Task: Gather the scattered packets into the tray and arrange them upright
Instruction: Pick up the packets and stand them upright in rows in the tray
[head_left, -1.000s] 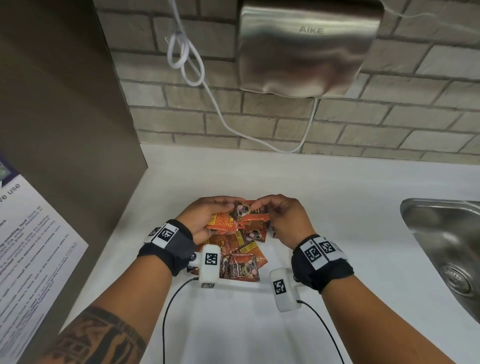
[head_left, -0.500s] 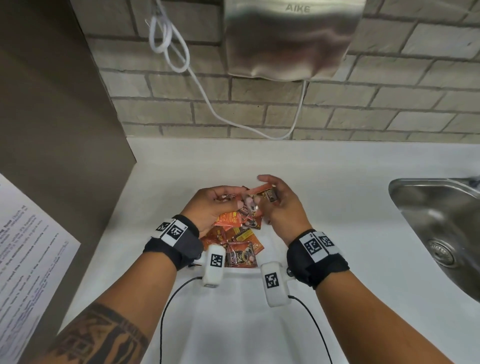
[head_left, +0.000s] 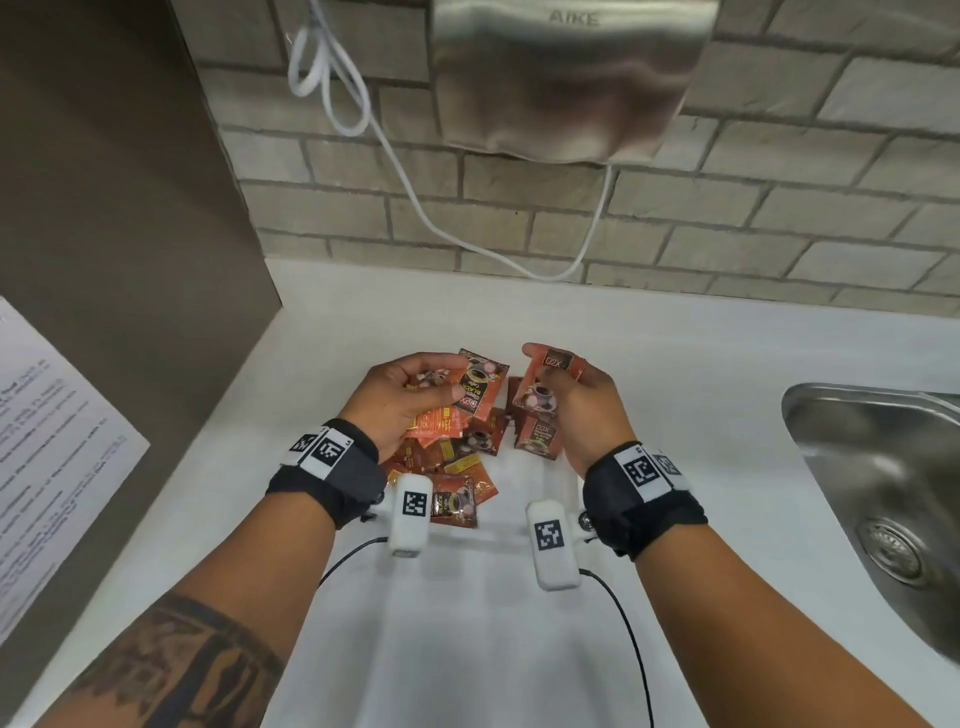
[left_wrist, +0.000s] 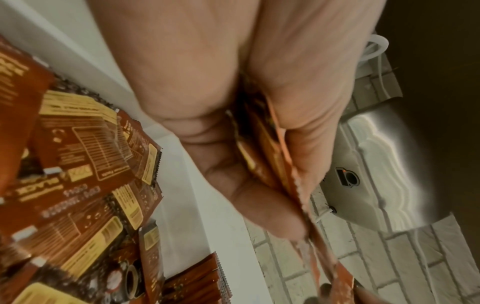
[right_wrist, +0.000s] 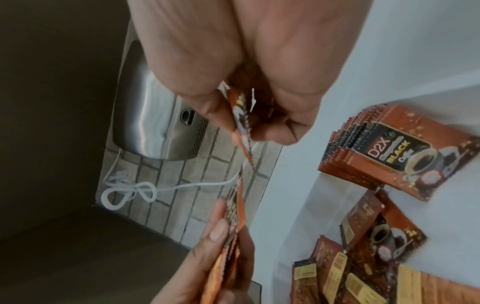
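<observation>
— What's each hand got?
— Left hand (head_left: 410, 400) grips a fanned bunch of packets (head_left: 475, 387); right hand (head_left: 576, 410) pinches one packet (head_left: 545, 384).
— The tray?
— White tray (head_left: 514, 538) on the white worktop (head_left: 675, 374); its edges barely show. Loose packets (head_left: 457, 467) lie half hidden under the wrists.

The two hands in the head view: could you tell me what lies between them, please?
A bare gap of white counter separates the left hand and right hand; just nearer, loose packets lie below it.
</observation>
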